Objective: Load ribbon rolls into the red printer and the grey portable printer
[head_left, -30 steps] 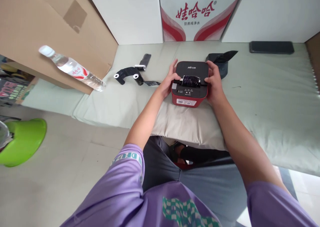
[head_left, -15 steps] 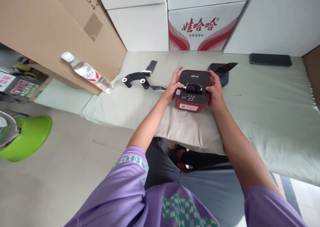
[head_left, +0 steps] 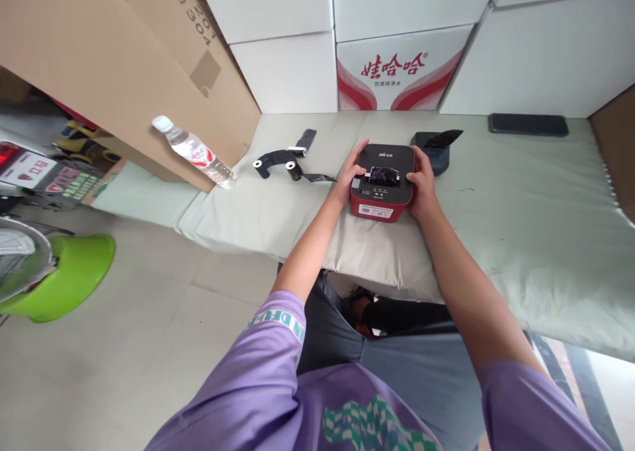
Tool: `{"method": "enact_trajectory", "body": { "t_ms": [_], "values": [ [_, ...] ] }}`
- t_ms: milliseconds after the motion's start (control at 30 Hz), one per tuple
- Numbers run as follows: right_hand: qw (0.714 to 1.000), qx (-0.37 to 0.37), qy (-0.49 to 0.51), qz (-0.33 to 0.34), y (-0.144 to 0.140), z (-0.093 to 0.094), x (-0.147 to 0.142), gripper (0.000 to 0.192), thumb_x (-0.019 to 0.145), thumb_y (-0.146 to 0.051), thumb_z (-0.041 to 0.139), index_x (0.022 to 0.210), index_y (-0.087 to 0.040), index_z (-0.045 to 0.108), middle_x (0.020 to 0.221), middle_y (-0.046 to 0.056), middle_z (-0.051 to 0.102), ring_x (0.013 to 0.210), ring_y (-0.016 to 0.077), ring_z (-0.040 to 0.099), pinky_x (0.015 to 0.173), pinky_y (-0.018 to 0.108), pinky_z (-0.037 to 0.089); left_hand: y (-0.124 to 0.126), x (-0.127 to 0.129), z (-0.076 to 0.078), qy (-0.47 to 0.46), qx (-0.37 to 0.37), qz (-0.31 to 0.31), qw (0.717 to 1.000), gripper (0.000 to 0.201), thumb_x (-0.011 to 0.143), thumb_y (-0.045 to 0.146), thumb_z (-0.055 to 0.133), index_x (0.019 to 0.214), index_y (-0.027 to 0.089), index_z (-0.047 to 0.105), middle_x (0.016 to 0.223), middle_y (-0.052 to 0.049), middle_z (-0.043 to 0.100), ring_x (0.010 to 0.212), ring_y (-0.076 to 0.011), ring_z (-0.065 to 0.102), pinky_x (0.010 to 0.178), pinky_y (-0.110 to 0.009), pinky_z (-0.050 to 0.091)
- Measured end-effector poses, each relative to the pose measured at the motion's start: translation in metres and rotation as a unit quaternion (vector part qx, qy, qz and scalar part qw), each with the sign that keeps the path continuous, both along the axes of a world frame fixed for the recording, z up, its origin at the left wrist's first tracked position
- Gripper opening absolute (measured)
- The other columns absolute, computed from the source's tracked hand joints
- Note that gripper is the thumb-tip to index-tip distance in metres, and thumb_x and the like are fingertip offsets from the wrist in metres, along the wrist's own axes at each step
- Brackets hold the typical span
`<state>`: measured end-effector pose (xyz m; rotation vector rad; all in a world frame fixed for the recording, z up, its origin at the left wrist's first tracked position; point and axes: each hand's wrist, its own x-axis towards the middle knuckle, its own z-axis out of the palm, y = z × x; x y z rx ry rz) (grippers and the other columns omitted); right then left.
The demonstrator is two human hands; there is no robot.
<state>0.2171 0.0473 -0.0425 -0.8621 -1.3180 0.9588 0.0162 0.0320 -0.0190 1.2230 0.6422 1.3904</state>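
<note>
Both my hands clasp the small red box-shaped printer with a black top (head_left: 381, 188), which sits on a beige cushion (head_left: 377, 252) at the near edge of the pale green mattress (head_left: 520, 226). My left hand (head_left: 350, 174) wraps its left side, fingers curled over the top edge; my right hand (head_left: 421, 181) grips the right side the same way. A dark ribbon roll (head_left: 381, 176) lies across the printer's open top between my thumbs. Just behind my right hand is a black lid-like part (head_left: 436, 148). Left of the printer, apart from it, lie black ribbon spools with white cores (head_left: 280, 163). Further left a clear plastic water bottle (head_left: 194, 152) leans against a brown cardboard box (head_left: 124, 61). Far back right lies a flat black phone (head_left: 528, 124), before stacked white cartons (head_left: 397, 34).
</note>
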Motion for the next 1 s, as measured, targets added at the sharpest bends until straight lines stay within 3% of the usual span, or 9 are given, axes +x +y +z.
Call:
{"method": "enact_trajectory", "body": {
  "t_ms": [200,300,367,467,667,800,933,1000],
  "values": [
    [1.000,-0.007,-0.011,0.011,-0.004,0.009,-0.001,0.080,0.073,-0.077,0.064,0.141,-0.037,0.056,0.151,0.005,0.062,0.145,0.0351,0.055,0.125,0.059,0.044,-0.003,0.001,0.004,-0.007,-0.040,-0.009,0.999,0.083,0.078,0.043,0.062,0.159,0.034,0.045,0.160,0.011,0.059,0.158,-0.0304,0.041,0.138,-0.052,0.028],
    [1.000,-0.028,0.002,0.012,-0.008,0.013,-0.004,0.078,0.071,-0.076,0.066,0.138,-0.037,0.057,0.147,0.005,0.064,0.143,0.0354,0.057,0.125,0.059,0.045,-0.007,0.001,0.010,0.028,-0.067,0.007,0.997,0.070,0.079,0.049,0.057,0.149,0.047,0.052,0.160,0.019,0.058,0.157,-0.0300,0.041,0.133,-0.046,0.036],
    [0.999,-0.041,0.016,0.012,-0.009,0.015,-0.005,0.076,0.070,-0.072,0.067,0.136,-0.036,0.058,0.146,0.004,0.065,0.142,0.0357,0.058,0.125,0.059,0.045,-0.011,0.001,0.013,0.058,-0.069,0.017,0.996,0.072,0.077,0.043,0.056,0.149,0.043,0.050,0.165,0.020,0.051,0.158,-0.0285,0.040,0.133,-0.043,0.037],
    [0.999,-0.040,0.011,0.010,-0.009,0.014,-0.006,0.075,0.069,-0.067,0.067,0.136,-0.035,0.056,0.149,0.005,0.063,0.144,0.0358,0.055,0.126,0.060,0.044,-0.017,0.001,0.017,0.073,-0.071,0.016,0.995,0.084,0.075,0.031,0.056,0.157,0.030,0.040,0.172,0.012,0.044,0.158,-0.0262,0.042,0.134,-0.043,0.036],
    [0.998,-0.045,0.018,0.042,-0.007,0.009,-0.002,0.063,0.073,-0.057,0.071,0.134,-0.044,0.059,0.152,-0.005,0.064,0.148,0.0329,0.051,0.132,0.057,0.037,-0.017,-0.001,0.014,0.078,-0.075,0.018,0.994,0.081,0.073,0.031,0.058,0.154,0.038,0.046,0.166,0.018,0.051,0.153,-0.0231,0.047,0.130,-0.040,0.042],
    [0.999,-0.026,0.003,0.024,-0.007,0.006,-0.003,0.071,0.078,-0.068,0.065,0.143,-0.041,0.056,0.158,-0.004,0.059,0.155,0.0328,0.046,0.135,0.059,0.034,-0.012,0.001,0.011,0.034,-0.044,0.006,0.998,0.081,0.073,0.032,0.062,0.153,0.033,0.050,0.168,0.011,0.051,0.158,-0.0244,0.043,0.134,-0.039,0.037],
    [0.998,-0.039,-0.041,-0.017,-0.041,0.014,-0.005,0.071,0.089,-0.073,0.053,0.149,-0.036,0.052,0.163,0.002,0.055,0.158,0.0322,0.047,0.135,0.057,0.035,-0.031,0.006,0.013,0.029,-0.072,0.056,0.995,0.075,0.081,0.035,0.056,0.155,0.025,0.047,0.169,0.002,0.050,0.161,-0.0223,0.043,0.133,-0.039,0.037],
    [0.995,-0.034,-0.089,0.001,-0.073,0.022,-0.003,0.073,0.091,-0.071,0.059,0.154,-0.035,0.049,0.166,0.003,0.052,0.158,0.0334,0.047,0.136,0.059,0.033,-0.052,0.008,0.013,0.045,-0.084,0.080,0.992,0.070,0.084,0.037,0.053,0.153,0.027,0.050,0.169,0.003,0.049,0.163,-0.0206,0.040,0.133,-0.037,0.036]
  ]
}}
